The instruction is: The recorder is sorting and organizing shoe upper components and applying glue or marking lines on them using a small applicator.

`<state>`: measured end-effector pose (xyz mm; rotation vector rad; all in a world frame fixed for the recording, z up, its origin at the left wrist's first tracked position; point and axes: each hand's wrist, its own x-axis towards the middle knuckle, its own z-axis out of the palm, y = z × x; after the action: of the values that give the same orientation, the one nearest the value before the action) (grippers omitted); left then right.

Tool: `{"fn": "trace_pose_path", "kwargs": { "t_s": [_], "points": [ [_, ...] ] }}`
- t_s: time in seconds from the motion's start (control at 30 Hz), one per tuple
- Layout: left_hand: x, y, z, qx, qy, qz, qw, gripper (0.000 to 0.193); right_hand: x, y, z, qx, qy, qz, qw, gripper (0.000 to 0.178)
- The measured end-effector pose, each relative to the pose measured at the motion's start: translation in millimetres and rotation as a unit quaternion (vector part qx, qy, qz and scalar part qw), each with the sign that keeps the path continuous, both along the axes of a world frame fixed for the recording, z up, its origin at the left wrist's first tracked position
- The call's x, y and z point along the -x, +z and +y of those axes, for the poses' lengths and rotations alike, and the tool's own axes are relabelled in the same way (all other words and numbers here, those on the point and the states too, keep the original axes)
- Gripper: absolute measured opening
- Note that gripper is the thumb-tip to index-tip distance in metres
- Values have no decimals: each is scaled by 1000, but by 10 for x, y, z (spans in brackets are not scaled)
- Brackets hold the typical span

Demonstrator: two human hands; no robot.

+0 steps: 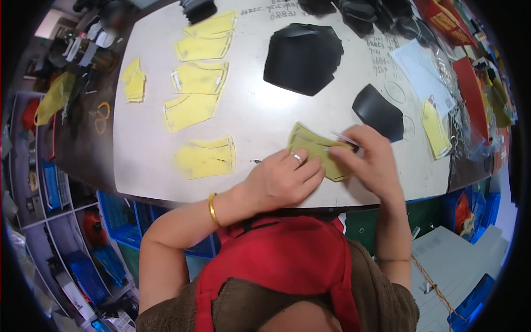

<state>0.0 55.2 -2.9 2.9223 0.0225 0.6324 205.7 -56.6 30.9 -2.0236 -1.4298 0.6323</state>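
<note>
A yellow pattern template with a curved upper edge lies tilted near the table's front edge, right of centre. My left hand, wearing a ring, presses on its lower left part with bent fingers. Above the template's right side, my right hand is closed round a thin white pen, whose tip I cannot make out. Just beyond that hand rests a curved black leather-like piece. Whether another piece lies under the template is hidden.
A black stack of cut pieces lies farther back. More yellow templates are spread on the left, another yellow template at the right. Paper, a red box and plastic bags crowd the right edge of the white table.
</note>
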Motion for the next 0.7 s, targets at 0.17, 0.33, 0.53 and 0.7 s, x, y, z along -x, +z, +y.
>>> {"fn": "trace_pose_path", "kwargs": {
  "t_s": [0.17,0.33,0.53,0.7],
  "points": [
    [-348,10,707,-62,163,-80,981,29,-876,-68,-240,-94,-245,-92,960,20],
    [75,-13,216,70,-14,62,996,30,-578,-13,-374,-172,-245,-28,954,17],
    [289,-27,-12,149,-13,-48,988,28,0,-156,-70,-109,-96,73,987,15],
    [324,-123,-4,182,12,-58,982,26,135,-212,-4,-30,-80,67,994,16]
  ]
}}
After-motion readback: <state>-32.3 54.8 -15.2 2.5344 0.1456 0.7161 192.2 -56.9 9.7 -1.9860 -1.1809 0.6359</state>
